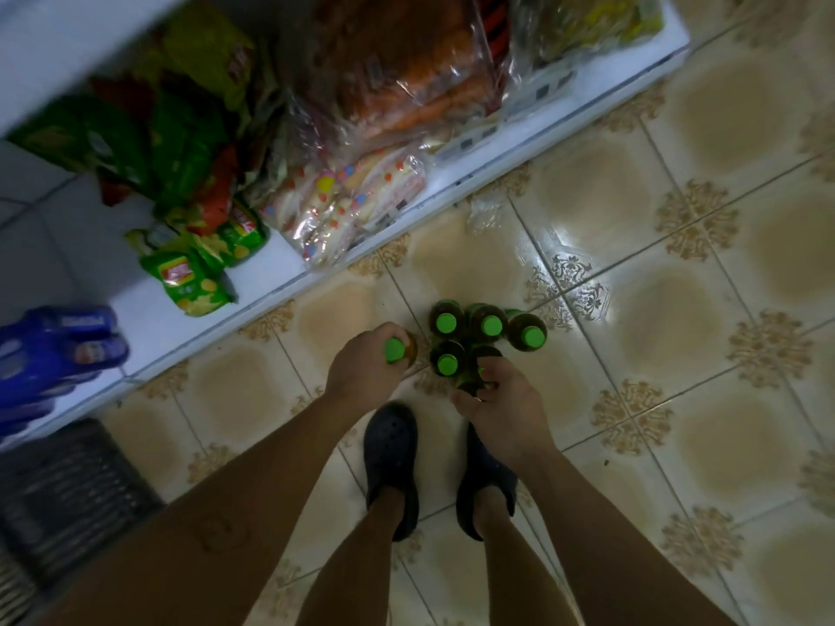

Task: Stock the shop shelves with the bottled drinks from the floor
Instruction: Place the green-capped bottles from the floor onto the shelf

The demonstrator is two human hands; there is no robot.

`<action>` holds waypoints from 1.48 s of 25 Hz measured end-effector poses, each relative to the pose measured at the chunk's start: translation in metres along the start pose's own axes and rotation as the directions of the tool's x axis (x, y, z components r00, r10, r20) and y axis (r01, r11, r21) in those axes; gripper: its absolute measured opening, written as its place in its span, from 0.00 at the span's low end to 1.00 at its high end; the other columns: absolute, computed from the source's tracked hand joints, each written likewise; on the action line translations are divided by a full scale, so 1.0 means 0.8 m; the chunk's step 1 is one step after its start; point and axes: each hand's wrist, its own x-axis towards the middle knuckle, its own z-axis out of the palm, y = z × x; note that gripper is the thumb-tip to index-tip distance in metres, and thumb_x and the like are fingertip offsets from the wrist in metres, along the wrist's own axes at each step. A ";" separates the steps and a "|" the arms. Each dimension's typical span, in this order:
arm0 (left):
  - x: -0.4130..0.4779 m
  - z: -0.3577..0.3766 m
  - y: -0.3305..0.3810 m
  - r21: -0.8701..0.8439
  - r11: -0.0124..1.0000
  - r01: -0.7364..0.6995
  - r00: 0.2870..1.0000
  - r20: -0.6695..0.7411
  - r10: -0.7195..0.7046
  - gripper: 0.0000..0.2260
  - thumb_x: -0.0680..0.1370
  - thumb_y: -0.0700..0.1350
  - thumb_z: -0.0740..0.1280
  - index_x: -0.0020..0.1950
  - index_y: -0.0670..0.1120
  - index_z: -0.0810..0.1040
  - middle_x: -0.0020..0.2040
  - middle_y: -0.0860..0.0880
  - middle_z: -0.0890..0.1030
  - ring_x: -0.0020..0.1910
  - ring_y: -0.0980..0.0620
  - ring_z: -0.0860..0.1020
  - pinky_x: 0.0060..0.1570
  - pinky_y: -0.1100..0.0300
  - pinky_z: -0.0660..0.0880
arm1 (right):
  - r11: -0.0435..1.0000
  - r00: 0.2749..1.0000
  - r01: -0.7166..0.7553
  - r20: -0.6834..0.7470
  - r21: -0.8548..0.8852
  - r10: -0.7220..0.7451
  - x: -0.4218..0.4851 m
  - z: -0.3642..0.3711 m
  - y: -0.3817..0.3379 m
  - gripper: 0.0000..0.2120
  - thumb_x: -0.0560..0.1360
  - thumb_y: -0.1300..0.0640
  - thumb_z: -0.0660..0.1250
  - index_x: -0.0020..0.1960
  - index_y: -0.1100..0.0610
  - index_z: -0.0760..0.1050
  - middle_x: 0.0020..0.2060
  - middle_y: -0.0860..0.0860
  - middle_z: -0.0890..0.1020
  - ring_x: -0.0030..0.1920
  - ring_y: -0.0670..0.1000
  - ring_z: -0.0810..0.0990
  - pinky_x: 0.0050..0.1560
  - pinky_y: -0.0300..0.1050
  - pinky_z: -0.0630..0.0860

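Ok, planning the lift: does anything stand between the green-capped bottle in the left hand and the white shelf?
Nothing visible does. Only bare patterned floor tile lies between the green-capped bottle in the left hand and the edge of the white shelf. Green crisp bags and clear-wrapped bread packs crowd the shelf there.

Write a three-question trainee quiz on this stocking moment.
1. True or false: the left hand grips a green-capped bottle.
2. The right hand is at: A a trolley, B the floor bottles, C a shoe.
3. Fill in: the snack bags lie on the white ____.
Key: 1 true; 2 B; 3 shelf.
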 end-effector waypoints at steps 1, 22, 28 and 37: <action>-0.022 -0.020 0.013 -0.005 1.000 -0.026 1.000 -0.018 0.026 0.08 0.74 0.44 0.70 0.50 0.55 0.75 0.48 0.50 0.81 0.47 0.48 0.78 0.46 0.53 0.76 | 1.000 1.000 0.021 0.011 0.002 -0.021 -0.015 -0.003 -0.015 0.25 0.74 0.51 0.72 0.69 0.55 0.70 0.58 0.50 0.79 0.56 0.50 0.79 0.51 0.41 0.73; -0.512 -0.381 0.266 -0.012 0.910 -0.414 0.800 -0.482 0.358 0.06 0.73 0.57 0.71 0.45 0.59 0.77 0.31 0.63 0.75 0.33 0.62 0.73 0.31 0.61 0.64 | 0.730 0.719 0.680 0.138 0.060 -0.681 -0.441 -0.159 -0.304 0.26 0.68 0.65 0.77 0.59 0.46 0.73 0.51 0.40 0.81 0.48 0.32 0.79 0.43 0.26 0.73; -0.595 -0.487 0.255 0.080 0.897 -0.435 0.663 -0.645 0.379 0.10 0.70 0.60 0.70 0.47 0.58 0.78 0.36 0.59 0.79 0.38 0.57 0.77 0.42 0.53 0.77 | 0.597 0.595 0.802 0.123 -0.027 -0.794 -0.521 -0.140 -0.412 0.24 0.64 0.54 0.80 0.57 0.47 0.75 0.46 0.42 0.83 0.44 0.36 0.79 0.40 0.32 0.72; -0.722 -0.621 0.183 0.035 0.830 -0.556 0.429 -0.843 0.323 0.10 0.72 0.52 0.75 0.49 0.50 0.80 0.26 0.61 0.75 0.28 0.61 0.71 0.34 0.67 0.69 | 0.372 0.386 0.920 0.121 -0.126 -0.914 -0.640 -0.054 -0.555 0.25 0.55 0.38 0.77 0.49 0.45 0.77 0.42 0.42 0.85 0.43 0.41 0.82 0.46 0.47 0.80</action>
